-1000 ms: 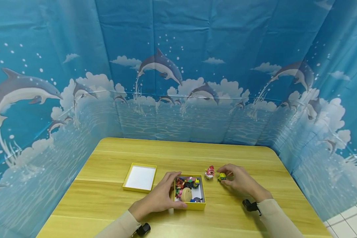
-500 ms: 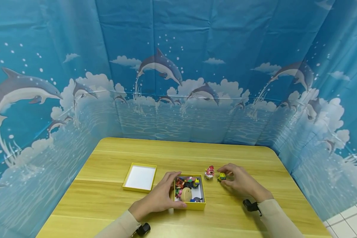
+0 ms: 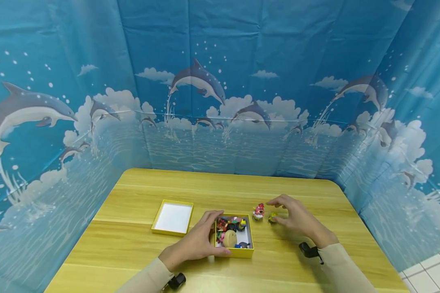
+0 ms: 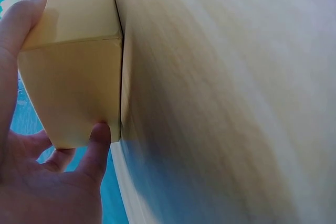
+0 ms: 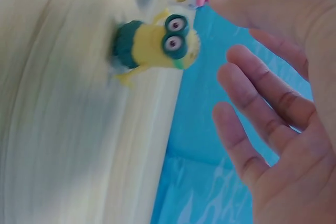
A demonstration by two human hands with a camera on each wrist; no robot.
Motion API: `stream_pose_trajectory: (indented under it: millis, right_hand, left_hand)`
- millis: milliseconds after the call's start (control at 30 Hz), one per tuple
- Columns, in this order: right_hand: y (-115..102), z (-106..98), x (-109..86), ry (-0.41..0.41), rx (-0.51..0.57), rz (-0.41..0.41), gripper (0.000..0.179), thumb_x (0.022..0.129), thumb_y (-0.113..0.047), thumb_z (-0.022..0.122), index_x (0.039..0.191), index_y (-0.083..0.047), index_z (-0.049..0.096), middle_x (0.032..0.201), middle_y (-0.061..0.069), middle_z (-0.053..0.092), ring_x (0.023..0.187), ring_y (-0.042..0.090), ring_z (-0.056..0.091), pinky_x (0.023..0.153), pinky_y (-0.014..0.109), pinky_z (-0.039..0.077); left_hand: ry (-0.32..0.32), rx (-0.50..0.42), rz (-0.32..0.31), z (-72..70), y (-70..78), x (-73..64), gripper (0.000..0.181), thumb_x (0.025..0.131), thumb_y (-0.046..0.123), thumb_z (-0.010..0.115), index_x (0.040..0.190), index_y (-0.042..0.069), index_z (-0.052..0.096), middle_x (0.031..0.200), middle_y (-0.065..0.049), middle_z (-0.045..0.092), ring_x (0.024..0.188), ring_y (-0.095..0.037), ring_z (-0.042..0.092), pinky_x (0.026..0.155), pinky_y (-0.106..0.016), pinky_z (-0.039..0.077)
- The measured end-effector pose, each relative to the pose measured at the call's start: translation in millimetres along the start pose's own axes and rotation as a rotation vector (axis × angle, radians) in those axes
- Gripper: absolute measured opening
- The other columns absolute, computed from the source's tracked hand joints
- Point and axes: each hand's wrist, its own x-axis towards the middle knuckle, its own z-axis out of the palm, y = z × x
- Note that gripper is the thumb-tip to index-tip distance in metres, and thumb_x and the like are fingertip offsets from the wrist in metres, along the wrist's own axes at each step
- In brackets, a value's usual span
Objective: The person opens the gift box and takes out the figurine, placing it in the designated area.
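My left hand (image 3: 196,243) grips the yellow box (image 3: 236,253) from its left side, thumb at the near wall and fingers at the far one. In the left wrist view the box stands on the table with fingertips pressed to its walls. Several small toy figures lie in it, among them a round beige one (image 3: 229,239). My right hand (image 3: 300,218) is just off a yellow minion figure (image 5: 157,43), its fingers spread and holding nothing. The minion stands upright on the table. Beside it is a pink bear figure (image 3: 258,211), also standing.
Left of the box lies a shallow yellow lid (image 3: 173,218), its white inside facing up. The wooden table (image 3: 139,260) ends at a blue dolphin curtain (image 3: 220,142) behind and on both sides.
My right hand has let go of the minion figure and moved slightly up from it, its fingers spreading. The left hand and the box stay where they were.
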Motion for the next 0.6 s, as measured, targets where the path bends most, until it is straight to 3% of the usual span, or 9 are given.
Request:
stream_pose_trajectory:
  millis: [300,600]
  right_hand:
    - [-20.5,-6.3,2.9,0.047,-0.072,-0.088,0.049,0.096,-0.004,0.096,0.141,-0.012,0.079,0.129,0.007,0.079,0.112,0.032,0.078,0.094,0.055,0.069]
    - [-44.8,-11.3,9.9,0.0,-0.089,-0.134,0.044,0.099,-0.007,0.094,0.139,-0.013,0.08,0.131,0.005,0.078,0.114,0.03,0.077,0.096,0.051,0.069]
  left_hand:
    - [-0.001,0.01,-0.011,-1.0,1.4,-0.5,0.129,0.089,0.078,0.091,0.187,0.023,0.027,0.187,-0.006,0.036,0.164,-0.038,0.055,0.131,-0.066,0.052]
    - [-0.004,0.009,-0.01,-2.1,2.9,0.2,0.128,0.089,0.076,0.092,0.186,0.023,0.028,0.186,-0.007,0.037,0.164,-0.038,0.055,0.131,-0.066,0.052]
